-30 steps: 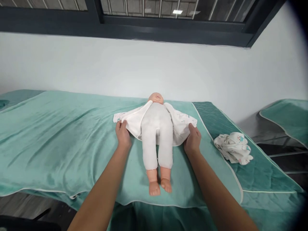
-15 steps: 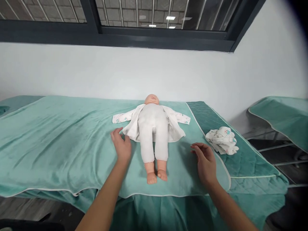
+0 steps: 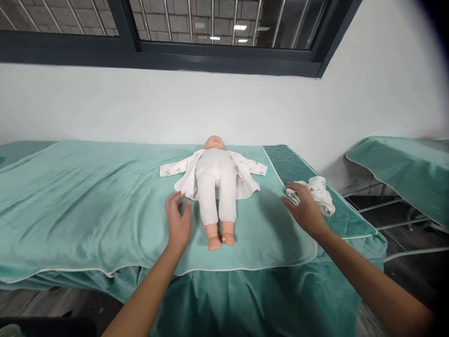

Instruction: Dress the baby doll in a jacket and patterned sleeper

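A baby doll lies on its back on the green bed cover, head toward the wall and bare feet toward me. Its arms are in the sleeves of a white printed baby jacket, whose front is spread open on both sides. My left hand is open, fingers curved, just below the jacket's left hem; whether it touches the cloth I cannot tell. Over the near side of a crumpled white printed baby garment reaches my right hand, open with thumb and fingers apart, partly hiding it.
The bed's green cover hangs over the front edge, with a darker quilted strip at the right. Behind stand a white wall and a dark-framed barred window. Another green-covered bed with metal rails is at the right.
My right hand has moved right and away from me, from beside the doll to the crumpled garment, and its fingers have spread. My left hand stays near the jacket hem. The view has shifted slightly.
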Available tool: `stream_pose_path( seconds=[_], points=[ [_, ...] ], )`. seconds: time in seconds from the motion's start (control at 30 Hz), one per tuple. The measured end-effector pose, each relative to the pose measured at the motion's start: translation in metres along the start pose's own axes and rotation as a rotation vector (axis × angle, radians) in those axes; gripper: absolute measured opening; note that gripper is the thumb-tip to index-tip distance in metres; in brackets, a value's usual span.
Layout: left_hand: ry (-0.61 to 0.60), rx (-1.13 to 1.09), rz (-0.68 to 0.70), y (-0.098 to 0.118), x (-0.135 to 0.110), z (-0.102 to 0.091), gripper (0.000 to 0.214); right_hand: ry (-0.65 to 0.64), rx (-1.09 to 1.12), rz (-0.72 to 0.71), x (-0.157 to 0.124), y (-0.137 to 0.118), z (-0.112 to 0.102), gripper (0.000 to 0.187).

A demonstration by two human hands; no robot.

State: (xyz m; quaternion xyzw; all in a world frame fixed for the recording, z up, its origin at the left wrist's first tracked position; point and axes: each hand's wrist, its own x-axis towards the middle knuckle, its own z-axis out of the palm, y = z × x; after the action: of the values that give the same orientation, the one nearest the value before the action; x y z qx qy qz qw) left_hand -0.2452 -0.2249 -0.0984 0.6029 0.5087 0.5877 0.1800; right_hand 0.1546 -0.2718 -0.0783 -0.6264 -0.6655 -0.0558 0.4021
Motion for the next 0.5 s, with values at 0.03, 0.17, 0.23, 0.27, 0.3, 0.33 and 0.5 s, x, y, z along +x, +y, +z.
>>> stream_pose_path(
  seconds=[0.03, 0.17, 0.23, 0.27, 0.3, 0.33, 0.5],
  points=[
    [0.042, -0.004, -0.037, -0.003, 0.004, 0.001, 0.025, -0.004, 0.086, 0.062, 0.005, -0.012, 0.012, 0.039],
    [0.025, -0.026, -0.211, -0.016, 0.036, 0.01, 0.044, -0.079, 0.431, 0.35, 0.038, -0.047, 0.07, 0.055],
    [-0.054, -0.048, -0.25, -0.02, 0.053, 0.016, 0.053, -0.098, 0.586, 0.457, 0.057, -0.059, 0.099, 0.061],
    [-0.097, -0.072, -0.258, -0.021, 0.06, 0.02, 0.056, -0.113, 0.633, 0.484, 0.065, -0.065, 0.113, 0.063],
    [-0.139, -0.105, -0.264, -0.022, 0.067, 0.024, 0.058, -0.127, 0.673, 0.499, 0.071, -0.071, 0.125, 0.064],
    [-0.173, -0.14, -0.269, -0.022, 0.072, 0.028, 0.059, -0.142, 0.702, 0.502, 0.076, -0.077, 0.137, 0.064],
    [-0.287, -0.318, -0.258, -0.021, 0.09, 0.052, 0.059, -0.146, 0.773, 0.524, 0.088, -0.098, 0.168, 0.066]
  ],
)
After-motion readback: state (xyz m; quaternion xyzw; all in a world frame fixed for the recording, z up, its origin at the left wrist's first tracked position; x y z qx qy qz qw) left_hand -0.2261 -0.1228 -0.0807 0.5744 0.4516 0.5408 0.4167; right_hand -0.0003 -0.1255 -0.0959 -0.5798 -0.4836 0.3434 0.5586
